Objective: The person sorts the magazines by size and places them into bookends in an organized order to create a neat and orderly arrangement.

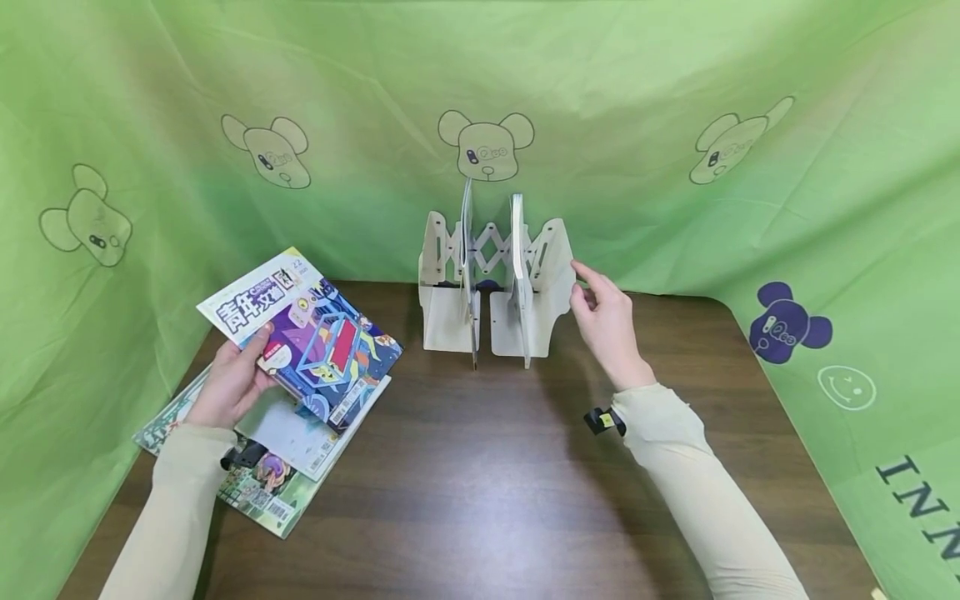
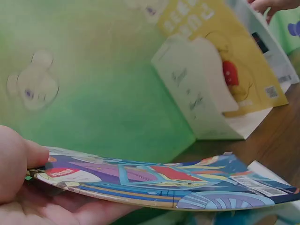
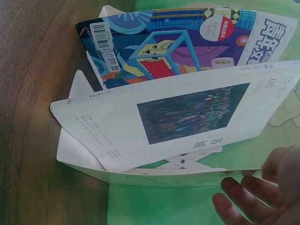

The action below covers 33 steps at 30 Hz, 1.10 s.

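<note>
My left hand (image 1: 231, 382) grips a colourful magazine (image 1: 330, 342) by its left edge, with the thumb on top and the fingers underneath. It is held above other magazines (image 1: 281, 508) lying on the table. An off-white expandable bookend (image 1: 551, 271) stands at the back, holding a white magazine (image 3: 187, 115) and a yellow-covered one (image 2: 234, 70), both upright and apart. My right hand (image 1: 606, 327) is at the bookend's right side panel. Its fingertips touch the panel's edge, and the other fingers hang loosely beside it.
The brown wooden table (image 1: 480, 500) has a rounded back right corner. Behind and beside it hangs a green cloth (image 1: 600, 67) printed with bear heads, close to the bookend's back.
</note>
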Each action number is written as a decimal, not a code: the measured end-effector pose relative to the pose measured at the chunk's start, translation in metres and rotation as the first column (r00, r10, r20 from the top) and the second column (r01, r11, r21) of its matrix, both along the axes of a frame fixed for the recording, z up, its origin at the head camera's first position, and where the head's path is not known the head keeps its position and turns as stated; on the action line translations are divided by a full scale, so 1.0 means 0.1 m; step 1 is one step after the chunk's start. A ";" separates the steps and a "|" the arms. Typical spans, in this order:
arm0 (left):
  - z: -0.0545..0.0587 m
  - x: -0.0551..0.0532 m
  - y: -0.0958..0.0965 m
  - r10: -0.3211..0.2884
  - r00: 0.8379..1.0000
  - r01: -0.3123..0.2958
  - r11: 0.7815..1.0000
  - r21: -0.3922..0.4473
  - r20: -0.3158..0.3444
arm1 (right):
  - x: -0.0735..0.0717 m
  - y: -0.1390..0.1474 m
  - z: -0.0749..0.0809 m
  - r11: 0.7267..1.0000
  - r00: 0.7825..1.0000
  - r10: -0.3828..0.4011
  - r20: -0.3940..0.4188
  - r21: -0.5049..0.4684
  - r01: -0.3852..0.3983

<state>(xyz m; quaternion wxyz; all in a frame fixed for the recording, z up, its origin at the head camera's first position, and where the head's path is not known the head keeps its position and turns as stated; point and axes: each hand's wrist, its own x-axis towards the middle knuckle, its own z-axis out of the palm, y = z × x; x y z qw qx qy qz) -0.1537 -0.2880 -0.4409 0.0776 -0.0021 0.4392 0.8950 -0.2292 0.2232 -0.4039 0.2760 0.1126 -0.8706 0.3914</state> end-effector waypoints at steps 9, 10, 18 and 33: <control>0.36 0.17 0.44 0.267 0.930 -0.368 0.670 -0.645 -0.254 | -0.01 0.00 -0.01 1.000 1.000 0.003 -0.005 0.005 -0.003; 0.39 0.18 0.48 0.271 0.920 -0.391 0.613 -0.687 -0.282 | -0.01 0.00 -0.01 1.000 1.000 0.004 -0.010 0.006 -0.004; 0.52 0.28 0.70 0.187 0.863 -0.503 0.403 -0.764 -0.469 | -0.01 -0.01 0.01 1.000 1.000 0.010 0.002 0.015 -0.010; 0.58 0.41 0.89 0.020 0.720 -0.687 0.167 -0.707 -0.694 | 0.01 -0.01 -0.01 1.000 1.000 0.001 0.001 0.018 -0.001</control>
